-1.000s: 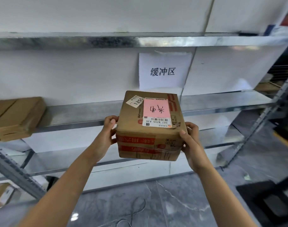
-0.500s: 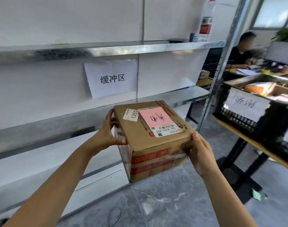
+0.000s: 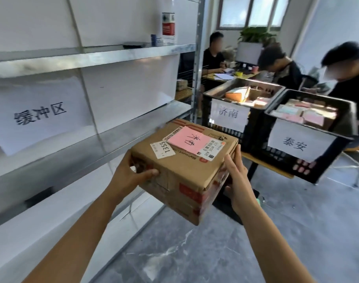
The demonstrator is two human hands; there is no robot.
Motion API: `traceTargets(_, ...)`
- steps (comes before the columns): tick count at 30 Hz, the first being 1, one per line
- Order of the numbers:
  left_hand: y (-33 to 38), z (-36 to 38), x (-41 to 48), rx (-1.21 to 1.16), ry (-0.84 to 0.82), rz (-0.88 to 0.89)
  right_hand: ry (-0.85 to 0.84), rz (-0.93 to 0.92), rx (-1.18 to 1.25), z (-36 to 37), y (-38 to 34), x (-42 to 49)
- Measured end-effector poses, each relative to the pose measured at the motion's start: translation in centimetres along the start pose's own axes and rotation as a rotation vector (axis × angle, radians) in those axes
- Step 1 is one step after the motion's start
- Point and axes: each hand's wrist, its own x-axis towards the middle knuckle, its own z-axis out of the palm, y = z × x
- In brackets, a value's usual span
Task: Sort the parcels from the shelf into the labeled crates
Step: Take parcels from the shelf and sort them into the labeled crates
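Brown cardboard makes up the parcel, which is held tilted in mid-air and bears a pink label on top. The left grip clasps the parcel's near left corner, thumb on the front face. The right grip clasps its right side. The metal shelf runs just left of the parcel. Beyond the parcel to its right, the 济南 crate and the 泰安 crate sit on a tabletop.

The parcel hid most of the fingers. The left hand showed little more than its thumb, and the right hand was partly lost behind the far side. The label carried print too small to read. The shelf ran off the left edge, its sign smeared. What lay in the left crate and the right crate was a blur.
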Motion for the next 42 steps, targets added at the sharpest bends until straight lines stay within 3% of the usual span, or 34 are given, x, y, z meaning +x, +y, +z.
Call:
traceTargets(3,0.9,2.1,3.1,-0.062,-0.105,0.057,-0.070,-0.012,0.031,-2.2,-0.4,2.0)
traceTargets(9,1.2,3.9,9.7,-0.230,-0.509,0.052,0.051,-0.060,0.186,-5.4,-1.6,5.6)
traceTargets(16,1.4,6.4,15.6,-0.253,-0.727,0.132,0.178,-0.091,0.310,-7.3,-2.9,9.1)
traceTargets(22,1.4,9.6,20.3,-0.205,-0.801,0.189,0.081,0.025,0.221,-9.5,-4.1,11.2)
traceTargets(25,1.4,11.6,22.0,-0.176,-0.766,0.191,-0.043,0.021,0.281,-12.1,-4.5,12.6)
traceTargets(30,2.3,15.6,25.0,-0.165,-0.728,0.185,-0.231,-0.084,-0.030,-16.6,-5.8,17.4)
traceTargets(37,5.6,21.3,29.9,-0.182,-0.426,0.230,0.029,-0.298,-0.167,-21.8,-9.4,25.9)
traceTargets(40,7.1,22.9,31.3,-0.235,-0.315,0.260,0.227,-0.375,-0.324,-23.1,-9.8,28.9)
traceTargets(42,7.8,24.1,32.0,-0.219,-0.292,0.269,0.296,-0.429,-0.271,-23.3,-9.4,30.6)
